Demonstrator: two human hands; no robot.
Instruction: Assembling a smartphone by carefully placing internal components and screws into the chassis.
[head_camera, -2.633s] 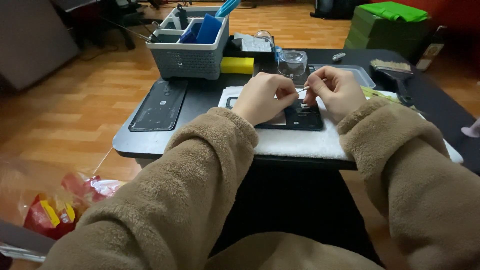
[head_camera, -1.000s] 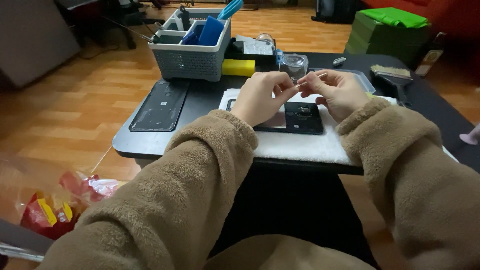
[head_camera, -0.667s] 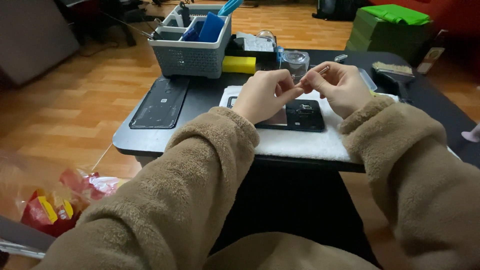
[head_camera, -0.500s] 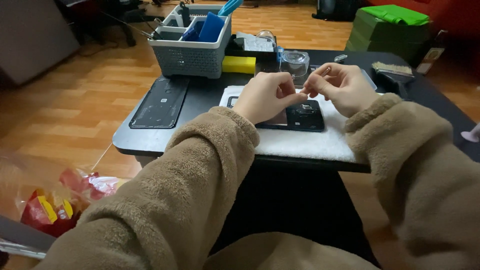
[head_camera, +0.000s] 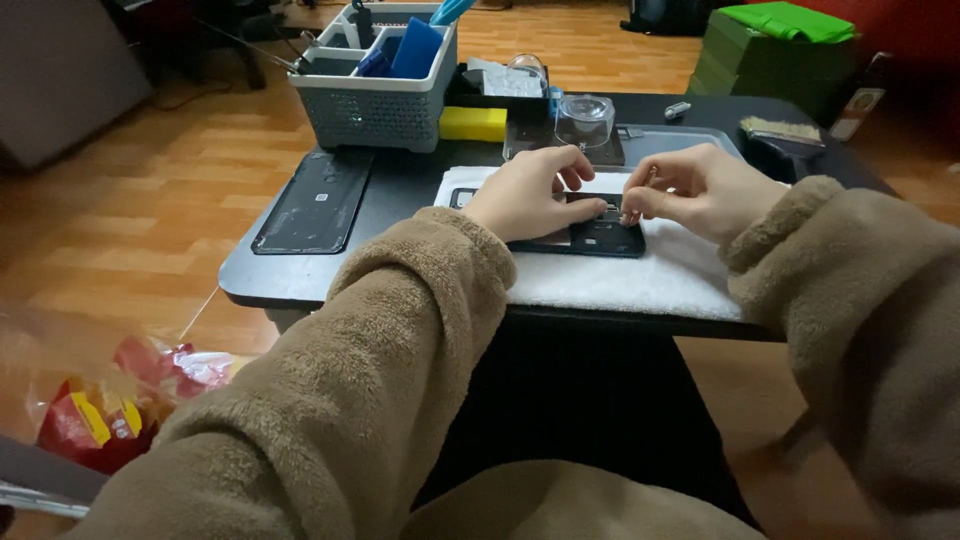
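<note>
From the head view, my left hand (head_camera: 530, 195) lies flat on the opened phone (head_camera: 590, 235), its fingers (head_camera: 572, 172) spread loosely and pressing down rather than gripping. The phone rests face down on the white mat (head_camera: 640, 280), near the middle of the dark surface (head_camera: 400, 190). My right hand (head_camera: 700, 190) has thumb and forefinger pinched nearly closed on a thin tool (head_camera: 640, 195), whose tip meets the phone's exposed insides at its right end; the tool is too small for me to say what kind it is.

I judge the phone light and stiff, but delicate now that its back is off: the small parts inside would bend or tear under a careless poke. The frame edges look like the safe place to hold, so my left palm bears on the body and rim, not the innards. The mat should keep it from sliding.

The black back cover (head_camera: 315, 200) lies apart to the left; it is thin, probably brittle and slick. Behind are a grey basket (head_camera: 370, 110), a yellow block (head_camera: 473, 123), a clear round dish (head_camera: 584, 117) and a brush (head_camera: 785, 135).
</note>
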